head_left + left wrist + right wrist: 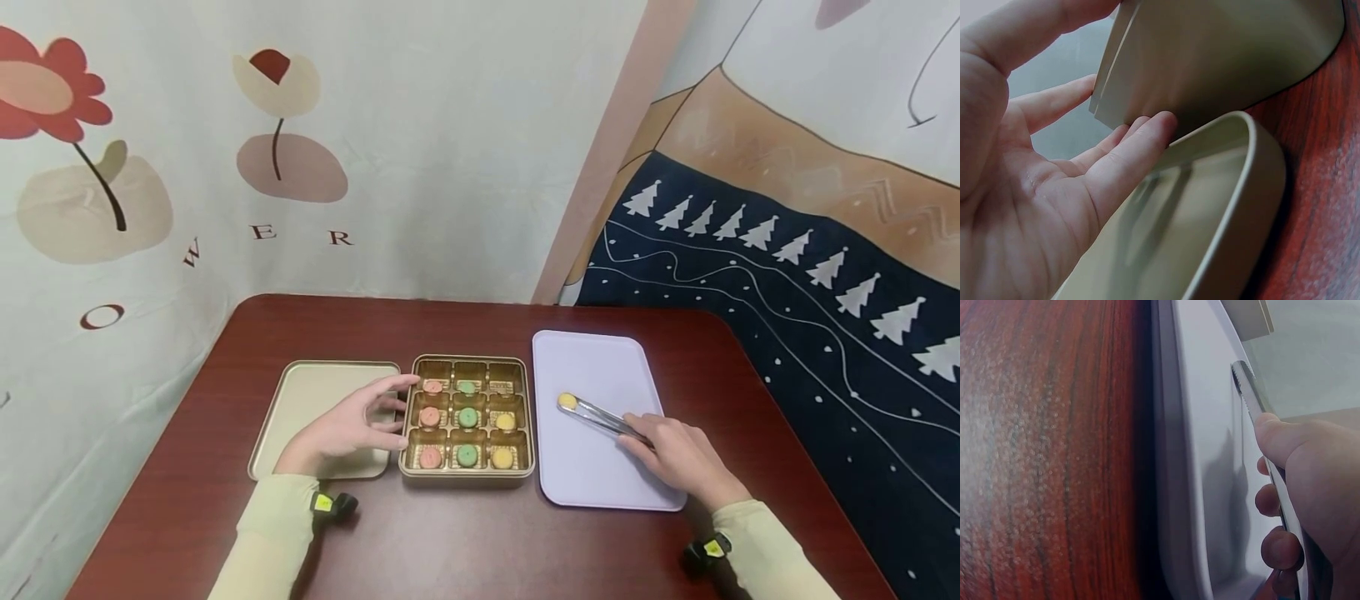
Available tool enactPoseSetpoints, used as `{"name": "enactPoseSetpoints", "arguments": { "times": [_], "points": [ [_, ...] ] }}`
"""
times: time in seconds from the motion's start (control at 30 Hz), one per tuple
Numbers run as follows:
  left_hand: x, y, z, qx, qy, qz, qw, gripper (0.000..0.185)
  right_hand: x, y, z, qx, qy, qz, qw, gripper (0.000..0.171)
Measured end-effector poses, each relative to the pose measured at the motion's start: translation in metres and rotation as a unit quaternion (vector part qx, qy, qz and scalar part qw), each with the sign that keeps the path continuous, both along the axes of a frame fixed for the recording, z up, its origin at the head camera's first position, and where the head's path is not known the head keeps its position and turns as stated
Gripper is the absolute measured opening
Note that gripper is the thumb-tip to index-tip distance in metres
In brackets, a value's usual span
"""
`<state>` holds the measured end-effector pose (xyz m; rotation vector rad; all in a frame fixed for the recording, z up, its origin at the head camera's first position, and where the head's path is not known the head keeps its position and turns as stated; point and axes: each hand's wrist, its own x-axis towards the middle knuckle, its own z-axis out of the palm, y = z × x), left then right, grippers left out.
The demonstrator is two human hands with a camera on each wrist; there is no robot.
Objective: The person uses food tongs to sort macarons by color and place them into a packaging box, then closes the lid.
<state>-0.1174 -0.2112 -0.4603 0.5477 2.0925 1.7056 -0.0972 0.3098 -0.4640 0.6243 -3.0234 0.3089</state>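
Observation:
My left hand (356,421) rests its fingertips along the left wall of a gold compartment box (467,482), its fingers (1129,162) fairly straight in the left wrist view. Inside the box, pink macarons (430,417) fill the left column and green macarons (468,417) the middle one. Two yellow macarons (502,457) sit at the right; the back right compartment shows bare gold. My right hand (678,454) grips metal tongs (603,417), also seen as the long tongs (1250,394) in the right wrist view. At their tips is a yellow macaron (567,402), over the lilac tray (592,358).
Left of the box lies a shallow gold lid (322,383), partly beneath my left hand and forearm. The lilac tray stands close to the box's right side. All sit on a dark red wooden table (465,550), with printed curtains (450,167) behind it.

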Motion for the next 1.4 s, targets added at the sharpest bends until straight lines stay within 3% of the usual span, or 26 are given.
{"name": "enactPoseSetpoints", "arguments": {
  "times": [0.37, 0.8, 1.0, 1.4],
  "points": [
    [0.001, 0.000, -0.002, 0.012, 0.004, -0.005, 0.9999, 0.096, -0.002, 0.001, 0.001, -0.005, 0.005, 0.000, 1.000, 0.047],
    [0.001, 0.001, -0.002, 0.007, -0.005, 0.000, 1.0000, 0.098, -0.019, -0.013, 0.037, -0.032, 0.045, 0.016, 0.998, 0.037],
    [0.000, -0.001, -0.002, 0.012, 0.004, -0.005, 0.9999, 0.096, -0.023, -0.022, 0.046, -0.033, 0.060, 0.024, 0.997, 0.041],
    [0.000, 0.000, -0.005, 0.015, 0.002, -0.005, 0.9999, 0.097, -0.036, -0.059, 0.044, -0.039, 0.082, 0.097, 0.991, 0.040]
  ]
}}
